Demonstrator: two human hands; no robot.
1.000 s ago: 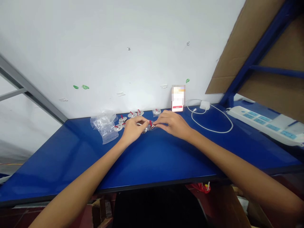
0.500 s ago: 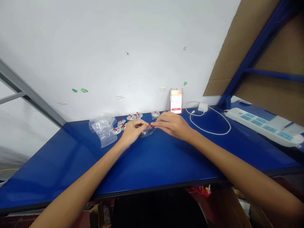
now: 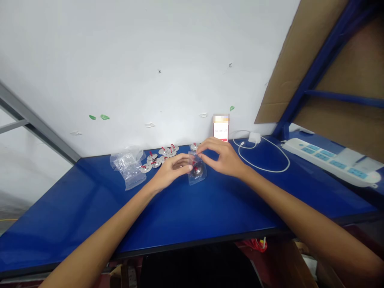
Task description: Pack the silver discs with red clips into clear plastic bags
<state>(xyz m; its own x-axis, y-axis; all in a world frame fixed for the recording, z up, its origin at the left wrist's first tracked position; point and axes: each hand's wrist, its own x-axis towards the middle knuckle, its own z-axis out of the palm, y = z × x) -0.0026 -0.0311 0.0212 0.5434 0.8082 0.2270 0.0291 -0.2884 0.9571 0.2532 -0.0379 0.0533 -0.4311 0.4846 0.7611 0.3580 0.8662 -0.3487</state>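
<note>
The blue counter (image 3: pixel 192 216) spreads beneath both hands. The right hand (image 3: pixel 223 157) pinches the top of a small clear bag (image 3: pixel 195 181); the left hand (image 3: pixel 168 172) curls against its left edge, whether gripping I cannot tell. Crumpled plastic (image 3: pixel 127 164) lies left of the left hand. Between the hands, inside the bag, sits a metal disc (image 3: pixel 198 171) with red on it.

Faint digits (image 3: pixel 221 131) on the phone screen (image 3: pixel 220 136), too blurred to read.
</note>
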